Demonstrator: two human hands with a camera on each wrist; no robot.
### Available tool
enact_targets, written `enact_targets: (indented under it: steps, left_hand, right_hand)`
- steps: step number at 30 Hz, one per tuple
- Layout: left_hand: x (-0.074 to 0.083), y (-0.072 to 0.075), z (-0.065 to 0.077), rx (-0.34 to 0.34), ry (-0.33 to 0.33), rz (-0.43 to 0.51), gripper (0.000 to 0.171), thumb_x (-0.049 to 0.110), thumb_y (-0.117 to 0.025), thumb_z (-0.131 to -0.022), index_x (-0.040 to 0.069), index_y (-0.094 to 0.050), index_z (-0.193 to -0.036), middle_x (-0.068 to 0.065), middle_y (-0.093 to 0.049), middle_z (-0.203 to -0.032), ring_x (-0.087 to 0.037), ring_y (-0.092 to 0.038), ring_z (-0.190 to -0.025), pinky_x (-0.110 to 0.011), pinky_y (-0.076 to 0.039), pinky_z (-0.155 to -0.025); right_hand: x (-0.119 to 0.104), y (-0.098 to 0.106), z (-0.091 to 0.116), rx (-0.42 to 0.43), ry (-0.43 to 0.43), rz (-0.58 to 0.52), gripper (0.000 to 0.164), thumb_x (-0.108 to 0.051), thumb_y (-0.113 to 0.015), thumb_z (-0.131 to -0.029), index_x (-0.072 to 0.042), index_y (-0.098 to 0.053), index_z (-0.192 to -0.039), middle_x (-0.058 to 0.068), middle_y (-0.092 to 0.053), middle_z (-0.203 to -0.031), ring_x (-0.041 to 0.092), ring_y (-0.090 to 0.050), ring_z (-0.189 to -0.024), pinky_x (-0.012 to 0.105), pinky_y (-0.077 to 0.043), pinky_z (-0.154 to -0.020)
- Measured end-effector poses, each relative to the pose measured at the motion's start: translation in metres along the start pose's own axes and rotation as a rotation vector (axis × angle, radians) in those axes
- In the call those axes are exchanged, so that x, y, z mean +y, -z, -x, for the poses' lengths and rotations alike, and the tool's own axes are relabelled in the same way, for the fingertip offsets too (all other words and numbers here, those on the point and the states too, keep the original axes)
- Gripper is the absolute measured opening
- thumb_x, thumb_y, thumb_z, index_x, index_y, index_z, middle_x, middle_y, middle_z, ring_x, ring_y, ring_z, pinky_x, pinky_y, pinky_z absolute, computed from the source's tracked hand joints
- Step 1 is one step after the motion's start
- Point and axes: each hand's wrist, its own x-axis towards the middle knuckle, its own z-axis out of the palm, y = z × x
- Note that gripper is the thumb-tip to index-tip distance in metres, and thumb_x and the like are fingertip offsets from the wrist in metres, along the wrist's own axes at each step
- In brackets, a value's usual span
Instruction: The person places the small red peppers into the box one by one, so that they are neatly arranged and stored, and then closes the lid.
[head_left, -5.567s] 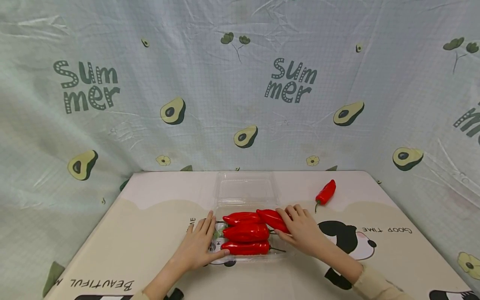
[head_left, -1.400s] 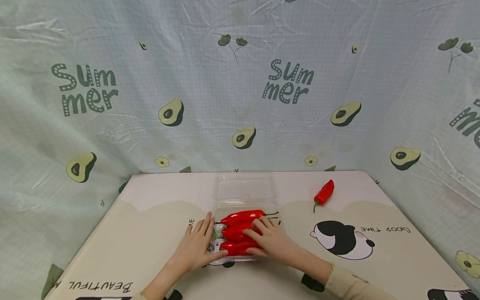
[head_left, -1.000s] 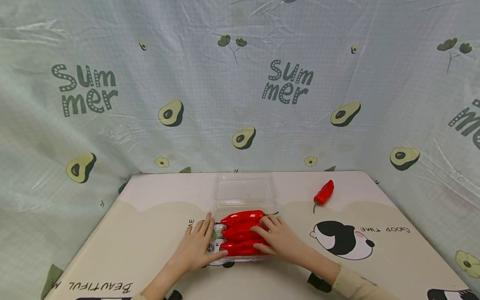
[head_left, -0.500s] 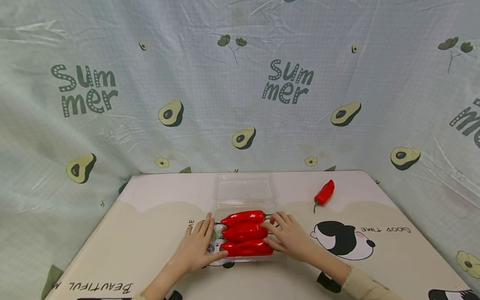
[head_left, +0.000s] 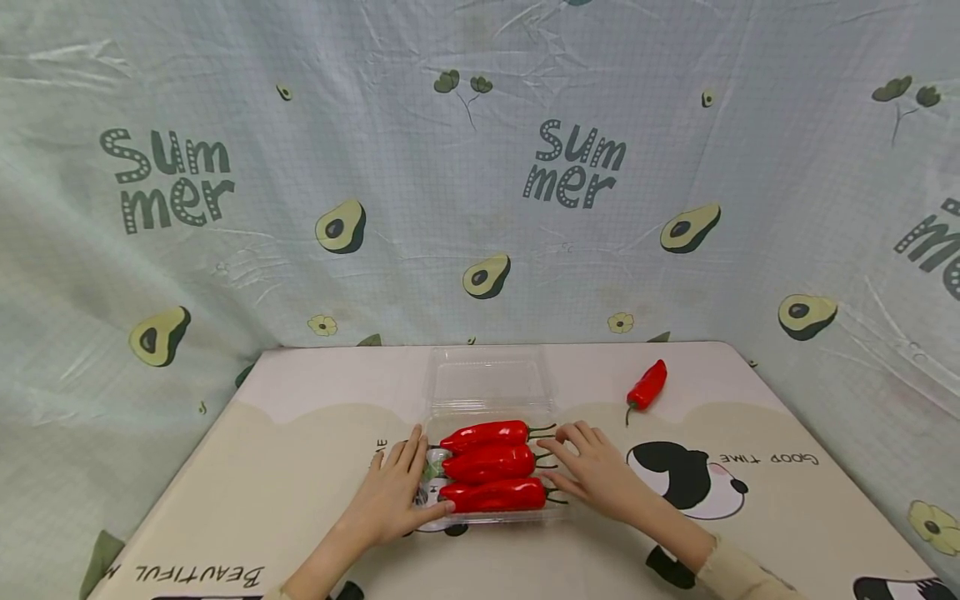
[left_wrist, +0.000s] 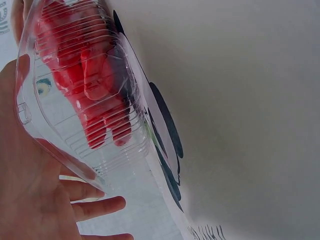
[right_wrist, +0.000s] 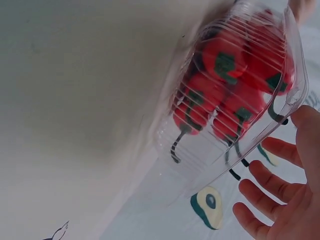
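Observation:
A clear plastic clamshell box lies in the middle of the table, its lid folded back. Several glossy red chili peppers fill it in rows, tips to the left and dark stems to the right; more show under the top ones in the right wrist view. My left hand rests along the box's left side, fingers extended and thumb across the front corner by a pepper tip. At the right side, by the stems, my right hand hovers with fingers loosely bent, nothing between them. Its fingertips are near the box rim.
One loose red chili pepper lies at the back right of the table, stem toward me. The printed table mat carries cartoon dogs and lettering. A pale curtain with avocado prints hangs behind and at both sides.
Earlier my right hand held a pepper at the box's back right; it now lies among the others. The hand then drew rightward off the peppers to the stem side. My left hand stayed put.

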Motion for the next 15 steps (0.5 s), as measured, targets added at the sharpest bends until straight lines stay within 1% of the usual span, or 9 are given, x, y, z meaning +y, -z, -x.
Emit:
enact_targets:
  steps: [5, 11, 15]
  left_hand:
    - [0.0, 0.001, 0.0, -0.006, 0.002, 0.002, 0.096, 0.069, -0.046, -0.074, -0.003, -0.031, -0.136, -0.017, -0.027, -0.145, -0.034, -0.036, -0.124, -0.062, -0.029, -0.095]
    - [0.0, 0.001, 0.0, -0.005, 0.001, 0.0, 0.096, 0.069, -0.046, -0.074, -0.003, -0.032, -0.136, -0.017, -0.027, -0.145, -0.034, -0.036, -0.124, -0.062, -0.029, -0.095]
    - [0.0, 0.0, 0.0, 0.0, 0.0, -0.001, 0.096, 0.069, -0.046, -0.074, -0.003, -0.032, -0.136, -0.016, -0.027, -0.145, -0.034, -0.036, -0.124, -0.062, -0.029, -0.095]
  right_hand:
    - [0.004, -0.001, 0.003, 0.031, -0.016, 0.008, 0.038, -0.038, -0.059, -0.082, -0.022, -0.056, -0.116, -0.004, -0.049, -0.096, 0.011, -0.042, -0.092, 0.027, -0.043, -0.075]
    - [0.01, -0.002, 0.006, 0.06, -0.032, 0.022, 0.036, -0.04, -0.052, -0.087, -0.02, -0.055, -0.116, -0.002, -0.051, -0.096, 0.012, -0.045, -0.091, 0.028, -0.044, -0.074]
    - [0.015, -0.003, 0.007, 0.099, -0.039, 0.032, 0.036, -0.038, -0.054, -0.086, -0.017, -0.056, -0.115, -0.001, -0.052, -0.096, 0.013, -0.046, -0.09, 0.029, -0.043, -0.073]
